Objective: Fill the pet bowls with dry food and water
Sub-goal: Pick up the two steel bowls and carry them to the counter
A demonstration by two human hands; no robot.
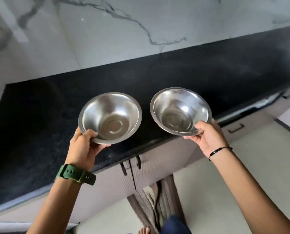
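Two empty steel bowls are held over a black stone counter (200, 71). My left hand (83, 146), with a green watch on the wrist, grips the near rim of the left bowl (110, 115). My right hand (208, 137), with a thin black bracelet on the wrist, pinches the near rim of the right bowl (179, 108). Both bowls tilt slightly toward me and show bare shiny insides. No food or water is in view.
A white marble-patterned wall (124, 31) rises behind the counter. Grey cabinet doors with dark handles (137, 162) run below the counter's front edge. A striped cloth (157, 196) hangs over the pale floor (259, 166), and my toes show at the bottom.
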